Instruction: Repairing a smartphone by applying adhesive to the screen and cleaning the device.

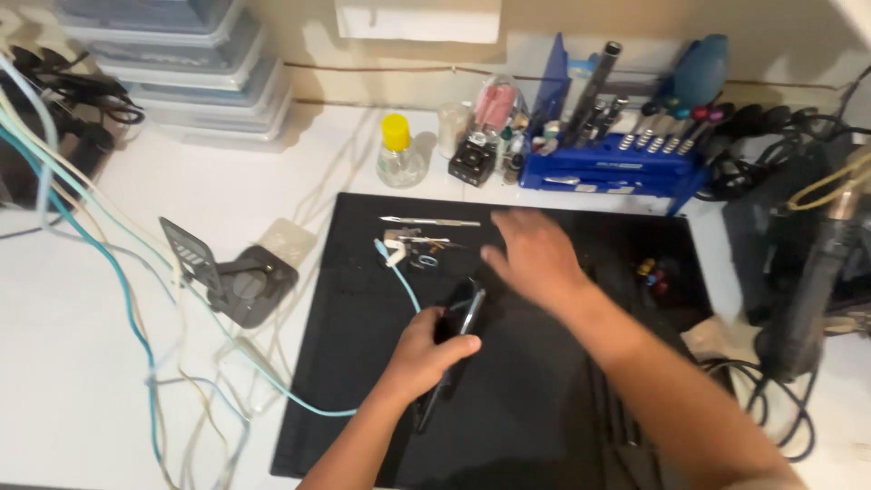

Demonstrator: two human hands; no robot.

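My left hand grips a dark smartphone, held on edge over the black work mat. My right hand hovers above the mat just right of the phone, fingers spread and blurred, holding nothing. Beyond it lie metal tweezers and a few small parts. A light blue cable ends next to those parts, close to the phone.
A blue tool rack with screwdrivers stands at the back, beside a yellow-capped bottle. A dark phone stand and loose cables lie left. A hot-air tool and black cords sit right. Stacked plastic boxes at back left.
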